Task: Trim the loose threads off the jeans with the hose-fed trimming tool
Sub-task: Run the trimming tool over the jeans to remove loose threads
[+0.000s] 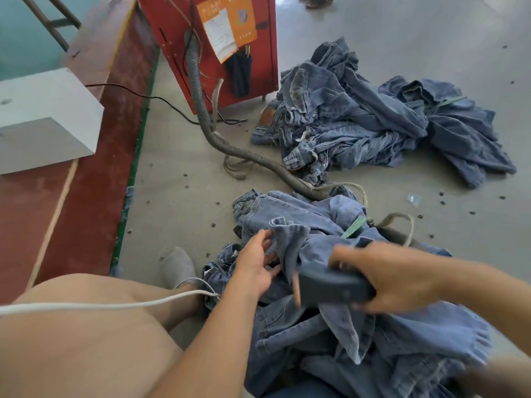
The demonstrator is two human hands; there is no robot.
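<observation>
Blue jeans [310, 225] lie bunched on the floor in front of me and across my lap. My left hand [255, 265] rests on the denim with its fingers around a raised fold of the fabric. My right hand [396, 280] grips the dark grey trimming tool [330, 288], whose head points left over the jeans and is blurred by motion. A grey ribbed hose [201, 110] runs from the red machine [218, 47] across the floor and slips under the jeans toward the tool.
A second heap of jeans [373, 119] lies at the back right on the grey floor. A red platform [94, 139] with a white box [43, 119] borders the left. My bare knee [86, 326] and socked foot [176, 267] sit at lower left, crossed by a white cord [115, 305].
</observation>
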